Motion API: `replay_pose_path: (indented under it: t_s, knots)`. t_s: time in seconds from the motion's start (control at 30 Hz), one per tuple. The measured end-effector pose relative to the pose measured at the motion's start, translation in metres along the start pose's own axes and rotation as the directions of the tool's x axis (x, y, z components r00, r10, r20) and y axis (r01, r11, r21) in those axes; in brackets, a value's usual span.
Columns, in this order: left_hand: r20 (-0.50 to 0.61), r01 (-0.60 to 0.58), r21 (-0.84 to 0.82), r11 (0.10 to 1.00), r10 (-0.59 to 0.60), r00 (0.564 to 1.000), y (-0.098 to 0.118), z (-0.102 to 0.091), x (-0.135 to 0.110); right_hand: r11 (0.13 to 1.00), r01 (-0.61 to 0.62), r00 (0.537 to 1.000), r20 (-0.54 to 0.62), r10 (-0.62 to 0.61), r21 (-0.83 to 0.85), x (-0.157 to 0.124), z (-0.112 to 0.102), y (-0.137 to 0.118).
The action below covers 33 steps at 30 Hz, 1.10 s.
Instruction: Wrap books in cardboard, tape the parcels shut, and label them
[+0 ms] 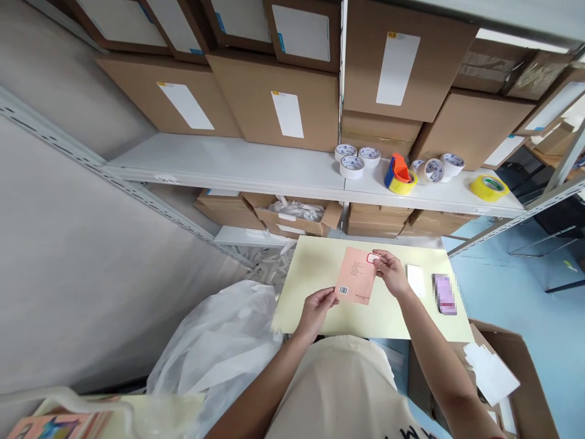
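Note:
A thin pink book [354,277] is held up over the pale yellow table [307,268], with small print and a barcode on the side facing me. My left hand [315,312] pinches its lower left corner between thumb and fingers. At the upper right corner, my right hand [389,272] has its fingers closed on the edge. A small white label with a red border [373,258] shows on that corner, touching my right fingertips. To the right on the table lie a white card or pad of labels [415,280] and a blurred purple phone-like object [445,294].
Shelves ahead carry cardboard boxes [274,103], white tape rolls [351,167], an orange-and-blue tape dispenser [399,174] and yellow tape [489,188]. White plastic sheeting [219,341] bulges at left. An open carton [525,378] stands at right; pink books [59,425] lie lower left.

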<state>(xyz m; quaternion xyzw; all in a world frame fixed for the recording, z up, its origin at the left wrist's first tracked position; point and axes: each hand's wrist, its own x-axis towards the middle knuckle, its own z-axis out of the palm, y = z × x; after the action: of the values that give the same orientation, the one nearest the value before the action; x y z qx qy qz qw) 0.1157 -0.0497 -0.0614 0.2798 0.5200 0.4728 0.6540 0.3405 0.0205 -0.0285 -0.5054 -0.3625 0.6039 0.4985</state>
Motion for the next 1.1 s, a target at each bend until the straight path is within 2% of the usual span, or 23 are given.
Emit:
replay_pose_path:
  t_s: [0.13,0.33,0.6,0.7,0.8,0.9,1.0,1.1]
  knots:
    - [0.006,0.025,0.004,1.000,-0.025,1.000,-0.001,-0.008,-0.004,1.000,0.011,1.000,0.000,-0.011,0.019,-0.008,0.007,0.004]
    - [0.086,0.058,-0.047,0.997,-0.053,0.995,-0.008,-0.021,-0.007,0.998,-0.003,0.999,-0.045,0.006,0.062,-0.021,0.011,0.011]
    - [0.205,0.221,-0.215,0.951,-0.177,0.963,-0.010,-0.032,-0.013,0.989,0.123,0.992,-0.011,-0.124,-0.083,-0.043,0.014,0.021]
    - [0.273,0.280,-0.242,0.929,-0.211,0.938,-0.007,-0.032,-0.017,0.965,0.191,0.981,0.017,-0.191,-0.182,-0.049,0.012,0.018]
    - [0.363,0.364,-0.238,0.901,-0.265,0.893,-0.007,-0.029,-0.019,0.917,0.283,0.958,0.040,-0.283,-0.280,-0.051,0.012,0.009]
    - [0.422,0.426,-0.221,0.877,-0.308,0.853,-0.009,-0.024,-0.019,0.902,0.326,0.945,0.100,-0.311,-0.283,-0.049,0.013,0.000]
    - [0.415,0.387,-0.081,0.918,-0.322,0.851,-0.010,-0.018,-0.016,0.917,0.295,0.952,0.167,-0.258,-0.267,-0.044,0.012,-0.009]
    - [0.340,0.257,0.048,0.965,-0.257,0.904,-0.005,-0.012,-0.010,0.938,0.227,0.970,0.150,-0.193,-0.261,-0.038,0.004,-0.016]
